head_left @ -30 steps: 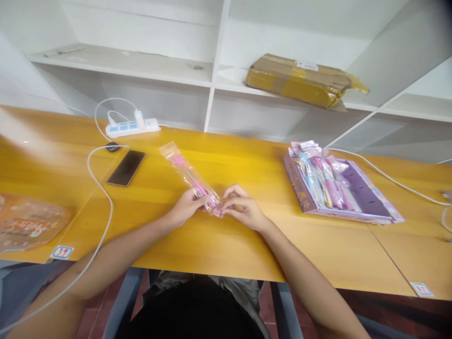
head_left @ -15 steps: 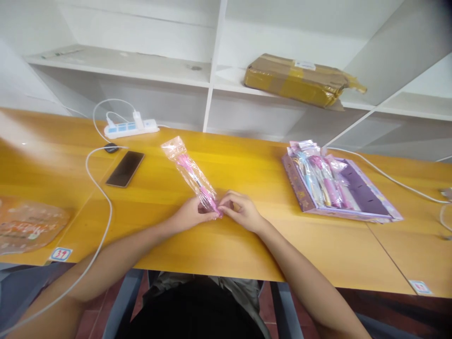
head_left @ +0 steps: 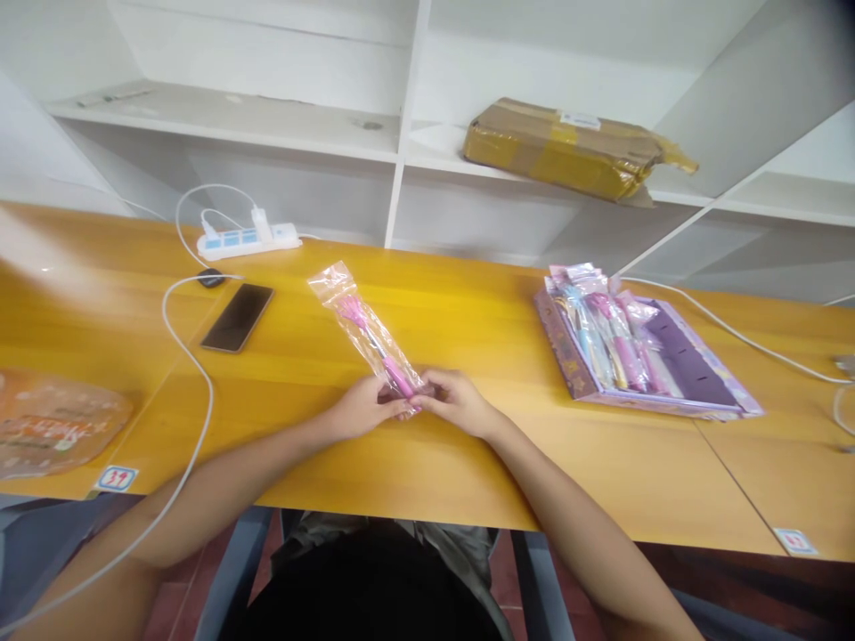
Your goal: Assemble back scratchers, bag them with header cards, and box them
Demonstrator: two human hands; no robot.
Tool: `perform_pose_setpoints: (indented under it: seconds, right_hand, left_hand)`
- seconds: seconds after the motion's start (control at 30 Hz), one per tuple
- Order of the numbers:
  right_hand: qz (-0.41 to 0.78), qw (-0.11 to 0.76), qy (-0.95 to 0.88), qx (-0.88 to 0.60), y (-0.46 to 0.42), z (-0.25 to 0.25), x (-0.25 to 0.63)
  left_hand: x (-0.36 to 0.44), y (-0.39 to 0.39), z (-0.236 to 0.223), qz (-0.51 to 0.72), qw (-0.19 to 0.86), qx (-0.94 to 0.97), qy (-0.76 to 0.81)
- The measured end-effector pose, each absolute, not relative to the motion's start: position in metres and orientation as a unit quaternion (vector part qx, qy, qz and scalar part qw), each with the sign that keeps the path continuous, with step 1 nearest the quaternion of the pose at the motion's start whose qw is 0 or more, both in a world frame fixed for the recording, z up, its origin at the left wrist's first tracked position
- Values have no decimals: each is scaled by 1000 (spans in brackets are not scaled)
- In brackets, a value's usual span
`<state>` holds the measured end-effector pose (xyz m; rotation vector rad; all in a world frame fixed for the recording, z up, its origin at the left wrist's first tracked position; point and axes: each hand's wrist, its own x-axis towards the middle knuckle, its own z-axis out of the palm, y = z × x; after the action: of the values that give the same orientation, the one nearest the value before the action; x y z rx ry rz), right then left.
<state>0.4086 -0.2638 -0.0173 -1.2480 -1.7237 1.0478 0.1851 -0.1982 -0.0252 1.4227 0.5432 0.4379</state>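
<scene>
A pink back scratcher (head_left: 378,344) with a splayed head, a thin metal shaft and a thick pink grip lies inside a clear plastic bag (head_left: 334,281). It slants up and to the left above the table. My left hand (head_left: 364,408) is closed around the lower left side of the bag, thumb in front. From the right, my right hand (head_left: 462,402) pinches the bag's lower end beside the grip. The fingertips of both hands nearly meet there, and the fingers behind the bag are partly hidden.
To the right, a purple display box (head_left: 708,378) holds several bagged back scratchers (head_left: 611,343). A phone (head_left: 238,318), a power strip (head_left: 250,240) and a white cable (head_left: 208,392) lie left. An orange bag (head_left: 60,423) is at far left. A taped carton (head_left: 567,150) rests on the shelf.
The bagged back scratcher has shifted slightly right and is held a little more upright. My right hand's raised fingers have come down and closed onto the bag's lower end.
</scene>
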Motion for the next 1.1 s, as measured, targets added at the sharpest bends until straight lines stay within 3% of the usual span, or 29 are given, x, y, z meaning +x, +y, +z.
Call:
perform_pose_setpoints:
  seconds: [1.1]
  right_hand:
    - [390,363,-686,-495,-263,-8,407]
  left_hand:
    - [185,-196,-29,197,676,669,239]
